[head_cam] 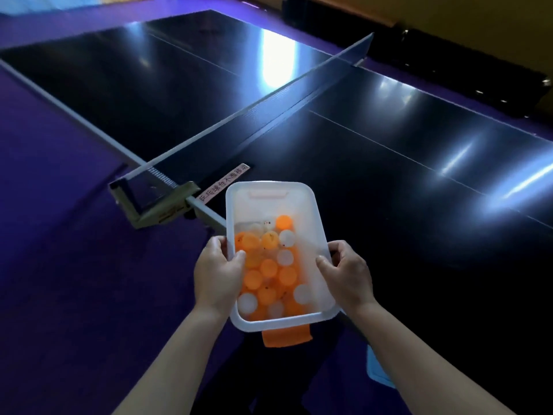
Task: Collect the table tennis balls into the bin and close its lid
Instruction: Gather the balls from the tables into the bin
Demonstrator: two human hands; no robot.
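translucent white rectangular plastic bin (299,320) at near edge of dark table tennis table (389,175). orange and white table tennis balls (269,268) inside, hazy, seemingly under lid (269,202). left hand (217,277) and right hand (347,274) grasp long sides, thumbs on top. step: likely lid closing. next: press rim evenly.

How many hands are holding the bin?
2. The left hand grips the left edge of the bin, and the right hand grips its right edge. No other hand is in view.
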